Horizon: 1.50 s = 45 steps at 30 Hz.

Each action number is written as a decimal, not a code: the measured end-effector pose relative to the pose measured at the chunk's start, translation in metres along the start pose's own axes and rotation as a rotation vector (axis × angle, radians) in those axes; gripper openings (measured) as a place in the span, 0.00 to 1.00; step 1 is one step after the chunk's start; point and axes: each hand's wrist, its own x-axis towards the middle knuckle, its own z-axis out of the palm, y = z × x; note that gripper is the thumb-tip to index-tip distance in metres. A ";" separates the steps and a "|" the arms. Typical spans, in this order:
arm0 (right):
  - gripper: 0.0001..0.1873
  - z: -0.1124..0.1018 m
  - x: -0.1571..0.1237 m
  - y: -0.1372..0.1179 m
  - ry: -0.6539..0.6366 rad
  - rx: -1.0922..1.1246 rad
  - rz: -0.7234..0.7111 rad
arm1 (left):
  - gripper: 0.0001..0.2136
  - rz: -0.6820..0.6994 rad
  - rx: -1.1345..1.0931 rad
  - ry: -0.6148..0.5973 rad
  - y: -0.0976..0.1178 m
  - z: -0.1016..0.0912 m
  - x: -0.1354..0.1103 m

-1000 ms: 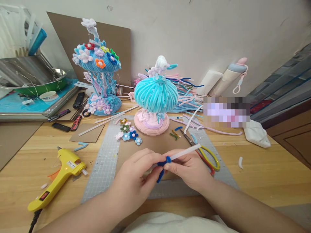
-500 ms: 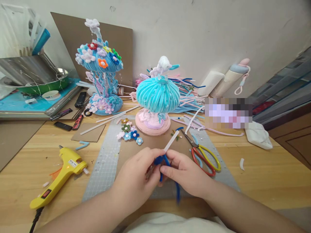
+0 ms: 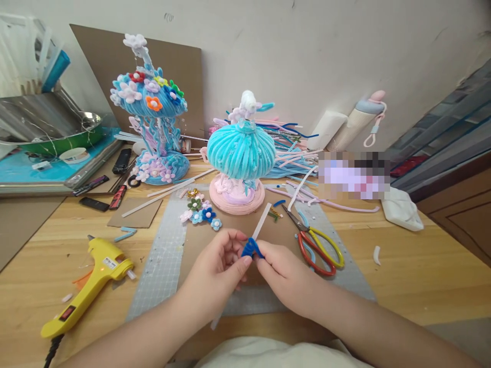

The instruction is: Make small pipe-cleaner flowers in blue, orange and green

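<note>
A dark blue pipe cleaner [image 3: 250, 247] is coiled in several turns around a translucent white stick [image 3: 262, 221]. My left hand [image 3: 220, 263] is closed around the stick, its thumb by the coil. The stick's lower end pokes out below that hand. My right hand [image 3: 286, 263] pinches the pipe cleaner's loop at the coil's right side; the strand's tail is hidden in its fingers. Just beyond the hands lie several small pipe-cleaner flowers [image 3: 207, 214]. Scissors [image 3: 314, 243] with red and yellow handles rest to the right of my right hand.
A turquoise pipe-cleaner lamp-like piece [image 3: 241, 151] stands ahead, a blue flowered one [image 3: 153, 102] behind left. A yellow glue gun [image 3: 88, 281] lies left. Loose pipe cleaners [image 3: 295, 161] are heaped at the back. A cutting mat [image 3: 153, 276] lies under my hands.
The loose blue tail that hung below my right hand has been drawn up and round the stick. My left fingers have loosened and shifted. The whole view has moved slightly.
</note>
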 end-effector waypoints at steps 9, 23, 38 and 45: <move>0.13 -0.006 -0.002 0.001 -0.022 0.138 -0.046 | 0.10 0.075 0.049 -0.013 0.004 -0.005 -0.001; 0.13 -0.013 -0.001 0.009 0.014 -0.327 -0.343 | 0.09 0.080 0.119 0.010 0.006 -0.006 -0.001; 0.07 -0.005 0.000 0.001 -0.039 -0.272 -0.123 | 0.11 0.007 -0.084 0.003 0.000 -0.007 0.003; 0.15 -0.001 -0.001 0.017 0.265 -0.528 -0.485 | 0.11 -0.093 -0.254 0.006 0.006 -0.006 0.003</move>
